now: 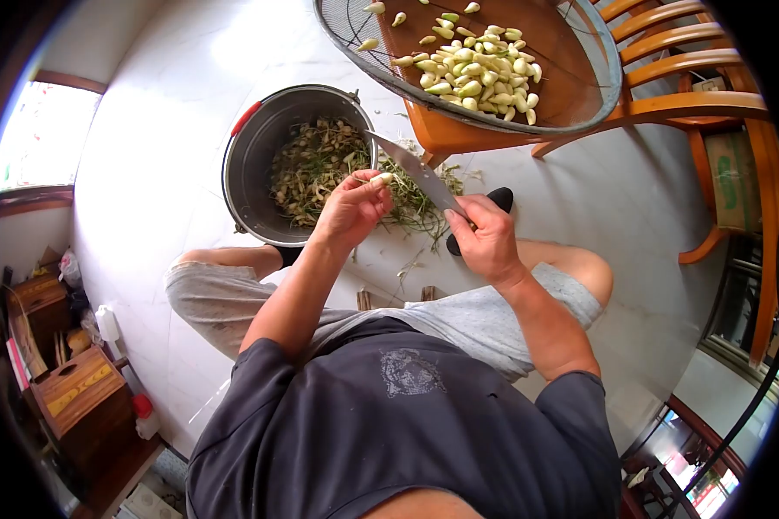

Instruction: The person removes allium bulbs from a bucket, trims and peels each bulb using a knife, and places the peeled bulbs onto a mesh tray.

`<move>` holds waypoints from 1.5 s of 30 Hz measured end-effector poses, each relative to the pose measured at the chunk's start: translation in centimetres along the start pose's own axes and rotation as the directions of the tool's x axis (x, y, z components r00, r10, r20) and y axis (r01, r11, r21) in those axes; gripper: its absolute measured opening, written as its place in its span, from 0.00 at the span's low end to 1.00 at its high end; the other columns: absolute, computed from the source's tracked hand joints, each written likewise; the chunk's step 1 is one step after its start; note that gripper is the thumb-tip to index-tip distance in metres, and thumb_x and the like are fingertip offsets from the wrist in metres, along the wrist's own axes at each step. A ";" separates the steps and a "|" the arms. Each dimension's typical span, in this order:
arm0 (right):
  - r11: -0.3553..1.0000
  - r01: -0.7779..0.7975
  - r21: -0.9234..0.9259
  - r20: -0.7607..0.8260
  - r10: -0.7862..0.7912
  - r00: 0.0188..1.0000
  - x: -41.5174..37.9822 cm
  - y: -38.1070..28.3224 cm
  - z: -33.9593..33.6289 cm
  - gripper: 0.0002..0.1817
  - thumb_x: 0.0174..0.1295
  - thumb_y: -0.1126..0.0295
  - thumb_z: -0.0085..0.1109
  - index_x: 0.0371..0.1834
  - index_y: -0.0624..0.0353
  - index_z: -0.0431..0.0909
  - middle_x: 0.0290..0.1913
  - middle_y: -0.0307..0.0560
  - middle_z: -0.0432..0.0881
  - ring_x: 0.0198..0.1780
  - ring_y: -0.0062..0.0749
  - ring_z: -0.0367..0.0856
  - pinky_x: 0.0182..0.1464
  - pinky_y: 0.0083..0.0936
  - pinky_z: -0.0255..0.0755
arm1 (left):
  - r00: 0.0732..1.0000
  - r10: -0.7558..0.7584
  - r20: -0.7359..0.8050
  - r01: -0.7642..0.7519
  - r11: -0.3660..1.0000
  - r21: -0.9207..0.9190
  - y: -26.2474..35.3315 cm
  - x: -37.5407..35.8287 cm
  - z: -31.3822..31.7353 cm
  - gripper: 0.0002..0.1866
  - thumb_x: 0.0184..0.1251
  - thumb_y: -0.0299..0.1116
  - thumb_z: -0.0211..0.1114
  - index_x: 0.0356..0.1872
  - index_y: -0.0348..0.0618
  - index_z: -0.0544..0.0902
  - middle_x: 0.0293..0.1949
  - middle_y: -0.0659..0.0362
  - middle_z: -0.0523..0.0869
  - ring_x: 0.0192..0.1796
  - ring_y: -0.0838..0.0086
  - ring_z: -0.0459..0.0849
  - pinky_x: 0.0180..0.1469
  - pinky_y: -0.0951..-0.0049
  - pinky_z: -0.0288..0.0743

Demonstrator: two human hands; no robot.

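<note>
At twelve o'clock, pinching pale bulb (382, 179) in left hand (353, 208), gripping knife (424, 179) in right hand (491, 240); best use short, light strokes.

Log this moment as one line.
left hand: pinching pale bulb | right hand: gripping knife | bucket: trimmings inside | mesh tray: more bulbs inside

"What sits at the left grip (355, 203)?"

"A small bulb (382, 179), whitish and plump, pinched at the end of that grip, on the side facing the right grip (486, 232)."

"And the knife (419, 173)?"

"Its handle is mostly hidden inside the right grip. The long grey metal blade slants forward and leftward from there, narrowing to a point."

"Touching the bulb?"

"They look apart; the tip lies ahead of the left grip."
</note>
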State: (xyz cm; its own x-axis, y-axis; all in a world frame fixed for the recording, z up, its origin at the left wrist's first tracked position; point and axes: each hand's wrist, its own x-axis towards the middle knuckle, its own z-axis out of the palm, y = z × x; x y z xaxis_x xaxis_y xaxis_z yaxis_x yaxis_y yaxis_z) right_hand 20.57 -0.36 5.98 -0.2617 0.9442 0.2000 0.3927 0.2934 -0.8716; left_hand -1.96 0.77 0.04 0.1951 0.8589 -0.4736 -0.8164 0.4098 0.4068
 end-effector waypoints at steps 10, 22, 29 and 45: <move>0.986 0.053 -0.156 0.015 -0.051 0.999 -0.4 0.5 0.4 0.09 0.56 0.76 0.59 0.41 0.62 0.81 0.34 0.49 0.80 0.33 0.45 0.81 0.36 0.32 0.75 | 0.999 -0.032 0.014 0.032 0.999 0.018 -1.7 0.3 0.5 0.04 0.65 0.23 0.60 0.37 0.41 0.76 0.35 0.58 0.82 0.35 0.74 0.81 0.38 0.76 0.77; 0.899 0.225 -0.375 0.055 -0.220 0.974 -0.6 0.5 0.5 0.13 0.52 0.78 0.59 0.43 0.61 0.80 0.35 0.45 0.77 0.31 0.41 0.80 0.33 0.30 0.76 | 1.000 -0.005 -0.004 0.005 0.998 -0.057 -2.7 0.3 0.8 0.04 0.66 0.22 0.59 0.38 0.44 0.76 0.34 0.57 0.83 0.35 0.73 0.82 0.37 0.76 0.79; 0.957 -0.037 -0.288 0.049 0.053 0.997 -1.4 2.9 0.7 0.10 0.54 0.77 0.57 0.39 0.64 0.80 0.35 0.54 0.79 0.37 0.49 0.79 0.40 0.35 0.74 | 0.992 0.013 0.125 -0.009 0.999 -0.037 -2.3 0.1 0.5 0.05 0.66 0.24 0.60 0.41 0.43 0.77 0.35 0.57 0.82 0.34 0.74 0.80 0.37 0.77 0.77; 0.967 -0.172 -0.191 0.062 0.186 0.981 -0.4 3.5 -0.8 0.07 0.56 0.72 0.58 0.33 0.65 0.79 0.30 0.57 0.78 0.33 0.51 0.77 0.38 0.35 0.71 | 0.984 0.011 0.177 0.007 0.995 -0.104 1.4 -0.3 3.9 0.09 0.70 0.34 0.58 0.43 0.40 0.78 0.23 0.65 0.76 0.25 0.80 0.72 0.26 0.80 0.65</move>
State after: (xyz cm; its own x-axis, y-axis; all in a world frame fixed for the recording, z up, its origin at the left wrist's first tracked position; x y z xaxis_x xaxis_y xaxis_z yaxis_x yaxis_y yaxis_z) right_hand 22.74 0.37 3.14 -0.2378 0.9713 0.0061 0.5926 0.1500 -0.7914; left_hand -1.04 2.29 3.79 0.2792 0.9042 -0.3233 -0.8669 0.3821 0.3201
